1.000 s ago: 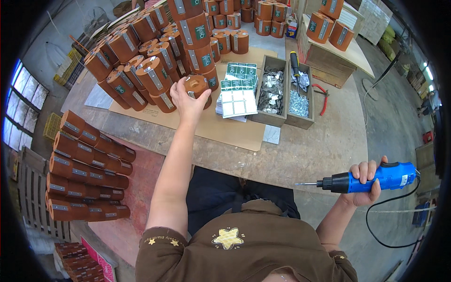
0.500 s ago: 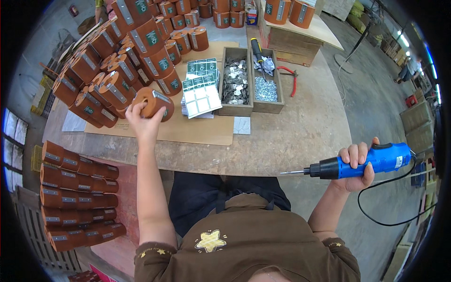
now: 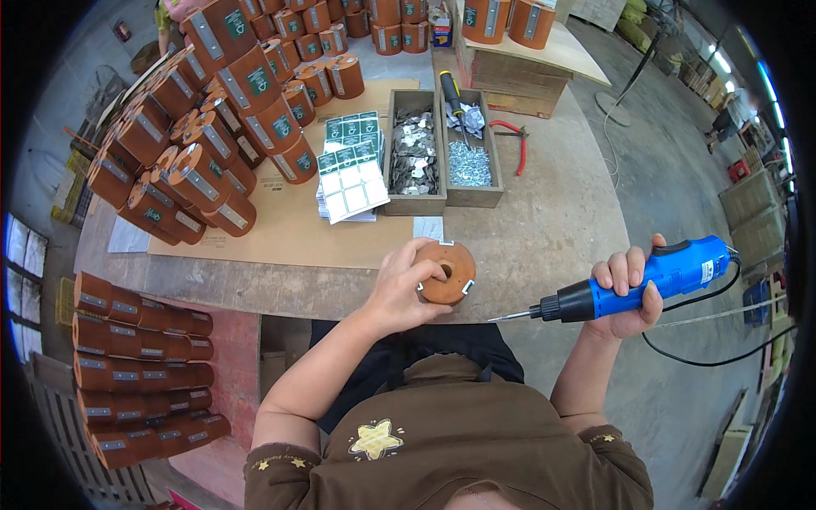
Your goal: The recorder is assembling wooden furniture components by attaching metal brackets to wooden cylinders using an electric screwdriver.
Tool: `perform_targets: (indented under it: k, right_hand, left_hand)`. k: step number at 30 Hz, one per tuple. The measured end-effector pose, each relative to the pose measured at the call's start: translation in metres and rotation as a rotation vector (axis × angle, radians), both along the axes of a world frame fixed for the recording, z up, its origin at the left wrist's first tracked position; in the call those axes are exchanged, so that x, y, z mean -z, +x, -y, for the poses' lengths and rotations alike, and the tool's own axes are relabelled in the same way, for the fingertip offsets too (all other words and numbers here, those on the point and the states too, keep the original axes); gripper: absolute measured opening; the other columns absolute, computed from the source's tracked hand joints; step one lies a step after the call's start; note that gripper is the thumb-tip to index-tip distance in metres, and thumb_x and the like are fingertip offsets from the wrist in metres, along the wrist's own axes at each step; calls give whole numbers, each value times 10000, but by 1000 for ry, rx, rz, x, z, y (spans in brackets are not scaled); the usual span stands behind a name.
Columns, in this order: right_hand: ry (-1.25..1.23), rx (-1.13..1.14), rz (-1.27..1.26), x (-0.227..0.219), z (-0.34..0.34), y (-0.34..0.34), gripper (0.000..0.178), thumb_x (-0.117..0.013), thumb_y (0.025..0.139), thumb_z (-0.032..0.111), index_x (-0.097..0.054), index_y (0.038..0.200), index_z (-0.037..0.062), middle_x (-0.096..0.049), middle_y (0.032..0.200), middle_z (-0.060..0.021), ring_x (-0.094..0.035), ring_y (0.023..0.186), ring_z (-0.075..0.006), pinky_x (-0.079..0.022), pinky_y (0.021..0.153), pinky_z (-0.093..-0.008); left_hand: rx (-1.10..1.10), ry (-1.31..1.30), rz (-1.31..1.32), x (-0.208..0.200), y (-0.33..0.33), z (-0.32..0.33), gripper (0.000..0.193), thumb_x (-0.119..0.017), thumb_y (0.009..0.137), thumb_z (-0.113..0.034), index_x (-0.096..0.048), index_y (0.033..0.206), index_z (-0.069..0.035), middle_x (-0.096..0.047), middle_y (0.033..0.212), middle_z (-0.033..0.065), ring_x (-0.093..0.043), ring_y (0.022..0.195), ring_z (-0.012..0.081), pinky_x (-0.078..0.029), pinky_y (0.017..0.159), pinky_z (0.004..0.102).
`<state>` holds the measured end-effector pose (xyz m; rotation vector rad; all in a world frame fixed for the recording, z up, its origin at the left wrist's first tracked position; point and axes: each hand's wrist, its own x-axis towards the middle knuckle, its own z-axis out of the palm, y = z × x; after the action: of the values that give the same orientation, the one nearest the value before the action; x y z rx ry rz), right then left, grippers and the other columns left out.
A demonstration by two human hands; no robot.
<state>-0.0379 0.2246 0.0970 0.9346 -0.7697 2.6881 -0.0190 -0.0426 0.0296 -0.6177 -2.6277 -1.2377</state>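
Note:
My left hand (image 3: pixel 403 287) grips a reddish-brown cylinder (image 3: pixel 450 270) at the table's front edge. Its round end with a centre hole faces up, and small metal clips sit around the rim. In my right hand (image 3: pixel 631 289) is a blue and black electric screwdriver (image 3: pixel 680 276), its thin bit pointing left toward the cylinder but apart from it. A black cord runs from the tool's rear. Beyond my left hand lies a stack of green and white label sheets (image 3: pixel 353 183). Wooden boxes hold flat metal pieces (image 3: pixel 415 153) and small screws (image 3: pixel 470 164).
Stacked brown cylinders (image 3: pixel 204 170) crowd the table's left side, and more lie in rows (image 3: pixel 144 365) at lower left. A yellow-black screwdriver (image 3: pixel 450 92) leans in the screw box. Red-handled pliers (image 3: pixel 522 151) lie beside it. A wooden stand (image 3: pixel 518 81) bears further cylinders.
My left hand has carried the cylinder from beside the left stack to the table's front edge and turned its end upward. The electric screwdriver has shifted slightly left.

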Motion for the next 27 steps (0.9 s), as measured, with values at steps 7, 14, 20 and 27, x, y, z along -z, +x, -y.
perform_targets:
  k: [7,14,20,27]
  right_hand:
    - [-5,37,23,2,-6,-2,560,-484,764,117,-236,1263,59,-457,765,-54,-476,644,-142,-424,637,-335]
    - [-2,33,46,4,-2,-7,560,-483,759,116,-249,1264,64,-460,764,-53,-475,639,-140,-427,637,-334]
    - [-4,31,48,5,2,-10,559,-487,757,120,-247,1259,64,-461,764,-53,-475,636,-141,-429,637,-336]
    - [2,70,60,3,2,-6,565,-495,751,117,-243,1254,63,-454,754,-52,-474,626,-141,-435,625,-335]
  left_hand:
    - [-72,-139,48,10,-16,3,466,-790,496,-179,-511,865,-130,-377,1197,134,-368,1108,348,-291,914,416]
    - [-69,138,97,16,-10,7,782,-789,514,-182,-378,1177,-125,-328,1257,154,-344,1156,335,-304,948,419]
    - [-132,306,-41,3,-18,38,825,-750,592,-184,-286,1258,-36,-342,1257,159,-388,1123,258,-320,934,372]
    - [-231,260,35,-33,-104,53,223,-585,745,-128,-577,952,-48,-623,844,87,-577,841,171,-428,758,308]
